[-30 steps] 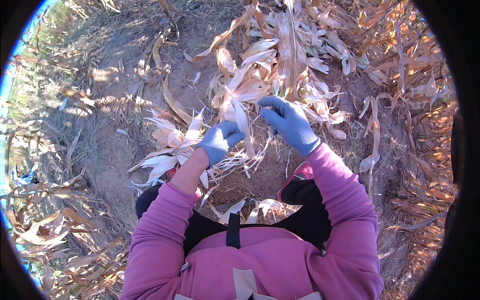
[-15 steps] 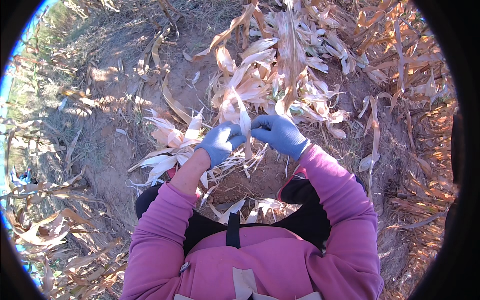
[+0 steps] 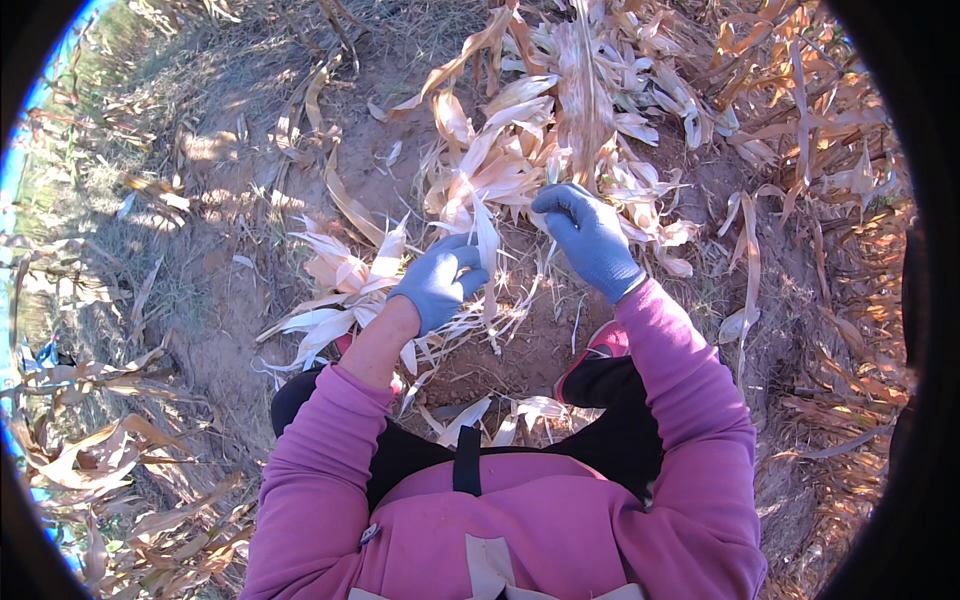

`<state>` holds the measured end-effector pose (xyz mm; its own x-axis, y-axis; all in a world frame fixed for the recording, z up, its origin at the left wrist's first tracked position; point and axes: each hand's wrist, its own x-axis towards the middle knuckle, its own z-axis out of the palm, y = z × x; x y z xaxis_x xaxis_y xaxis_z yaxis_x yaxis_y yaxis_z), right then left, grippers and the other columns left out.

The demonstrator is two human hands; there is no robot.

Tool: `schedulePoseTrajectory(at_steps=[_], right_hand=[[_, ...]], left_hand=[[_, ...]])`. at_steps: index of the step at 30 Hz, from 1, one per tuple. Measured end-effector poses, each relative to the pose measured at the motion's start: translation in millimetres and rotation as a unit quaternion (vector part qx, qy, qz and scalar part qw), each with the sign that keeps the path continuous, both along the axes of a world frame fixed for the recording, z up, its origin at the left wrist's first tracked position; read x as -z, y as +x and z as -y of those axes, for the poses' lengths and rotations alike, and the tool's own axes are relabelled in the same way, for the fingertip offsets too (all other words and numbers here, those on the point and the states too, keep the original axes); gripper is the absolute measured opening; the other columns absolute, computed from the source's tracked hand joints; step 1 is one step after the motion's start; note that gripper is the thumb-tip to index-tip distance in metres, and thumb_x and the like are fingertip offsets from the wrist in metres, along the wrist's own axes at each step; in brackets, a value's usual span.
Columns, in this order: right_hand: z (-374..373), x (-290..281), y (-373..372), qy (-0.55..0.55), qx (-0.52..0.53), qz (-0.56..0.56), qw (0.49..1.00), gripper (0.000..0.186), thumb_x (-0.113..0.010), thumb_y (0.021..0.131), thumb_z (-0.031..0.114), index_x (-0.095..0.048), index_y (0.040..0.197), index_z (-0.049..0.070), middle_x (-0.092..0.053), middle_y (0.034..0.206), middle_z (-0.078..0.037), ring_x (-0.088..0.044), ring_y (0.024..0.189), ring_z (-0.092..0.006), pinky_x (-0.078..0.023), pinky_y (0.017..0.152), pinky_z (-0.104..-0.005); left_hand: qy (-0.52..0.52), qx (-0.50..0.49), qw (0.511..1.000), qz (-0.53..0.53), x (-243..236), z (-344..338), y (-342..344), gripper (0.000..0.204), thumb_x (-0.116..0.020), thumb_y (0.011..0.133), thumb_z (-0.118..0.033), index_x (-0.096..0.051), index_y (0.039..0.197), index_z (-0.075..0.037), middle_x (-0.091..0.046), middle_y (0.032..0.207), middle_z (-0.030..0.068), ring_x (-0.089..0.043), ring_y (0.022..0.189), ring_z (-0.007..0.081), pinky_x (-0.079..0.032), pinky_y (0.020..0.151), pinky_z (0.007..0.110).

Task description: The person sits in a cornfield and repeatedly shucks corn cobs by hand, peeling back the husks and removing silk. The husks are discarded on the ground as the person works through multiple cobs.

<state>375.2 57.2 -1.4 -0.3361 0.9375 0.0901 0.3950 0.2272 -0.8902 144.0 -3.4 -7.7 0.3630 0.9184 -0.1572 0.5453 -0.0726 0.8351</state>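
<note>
My left hand (image 3: 440, 285), in a blue-grey glove, is closed on a pale, dried corn husk (image 3: 486, 240) whose narrow leaf hangs beside my fingertips. My right hand (image 3: 583, 240), gloved alike, is a little higher and to the right, its fingers curled in a pinch over the husks; what it holds, if anything, I cannot make out. A heap of dried husks (image 3: 525, 130) lies beyond my hands, and a smaller bunch of peeled husks (image 3: 340, 270) lies left of my left hand.
I sit low on dry soil (image 3: 260, 130) strewn with grass and straw, my red shoe (image 3: 605, 350) near my right hand. Dry corn stalks (image 3: 820, 170) crowd the right side, and more dry leaves (image 3: 100, 450) lie at the lower left.
My right hand came in beside my left at the husk half a second ago, then moved up and to the right. My left hand has shifted very little.
</note>
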Motion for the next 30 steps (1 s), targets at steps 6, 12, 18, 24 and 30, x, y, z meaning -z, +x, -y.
schedulePoseTrajectory(at_steps=[6,12,18,24,30], right_hand=[[2,-24,4,-0.149,0.016,-0.011,0.989,0.027,-0.058,0.088,0.02,-0.061,0.107,0.001,-0.064,0.078,-0.006,-0.061,0.061,-0.0103,-0.052,0.056,-0.0274],[5,-25,-1,-0.201,-0.1,0.004,0.974,0.023,-0.059,0.089,0.017,-0.062,0.104,0.001,-0.061,0.08,-0.003,-0.058,0.065,-0.0067,-0.051,0.059,-0.0229],[17,-23,-14,-0.26,-0.161,-0.01,0.952,0.022,-0.062,0.088,0.018,-0.064,0.101,0.001,-0.063,0.083,-0.003,-0.058,0.069,-0.0071,-0.05,0.062,-0.0231],[18,-16,-19,-0.237,-0.156,0.027,0.959,0.022,-0.064,0.085,0.019,-0.066,0.096,0.0,-0.064,0.078,-0.005,-0.059,0.065,-0.0097,-0.05,0.062,-0.0251],[21,-17,-22,-0.226,-0.144,0.049,0.962,0.023,-0.064,0.084,0.02,-0.066,0.093,-0.001,-0.065,0.076,-0.007,-0.061,0.063,-0.0114,-0.05,0.062,-0.0269]], left_hand=[[-0.019,-0.023,0.999,0.044,12,-2,-6,0.025,-0.059,0.087,-0.016,-0.062,0.108,-0.003,-0.061,0.112,0.0138,-0.059,0.099,0.0282,-0.045,0.088,0.036],[-0.122,-0.031,0.979,0.158,4,0,-3,0.025,-0.057,0.09,-0.012,-0.06,0.112,-0.002,-0.063,0.107,0.0061,-0.057,0.097,0.0134,-0.044,0.088,0.029],[-0.167,-0.02,0.976,0.137,-6,-3,-3,0.026,-0.057,0.091,-0.013,-0.06,0.114,-0.002,-0.063,0.104,0.0045,-0.055,0.095,0.0102,-0.044,0.086,0.027],[-0.16,-0.011,0.975,0.152,-9,1,-1,0.024,-0.059,0.089,-0.013,-0.062,0.109,0.0,-0.064,0.099,0.006,-0.056,0.091,0.0107,-0.044,0.083,0.027],[-0.152,-0.048,0.973,0.169,-16,2,4,0.02,-0.062,0.087,-0.014,-0.063,0.1,0.0,-0.063,0.088,0.0037,-0.054,0.082,0.0092,-0.044,0.076,0.025]])
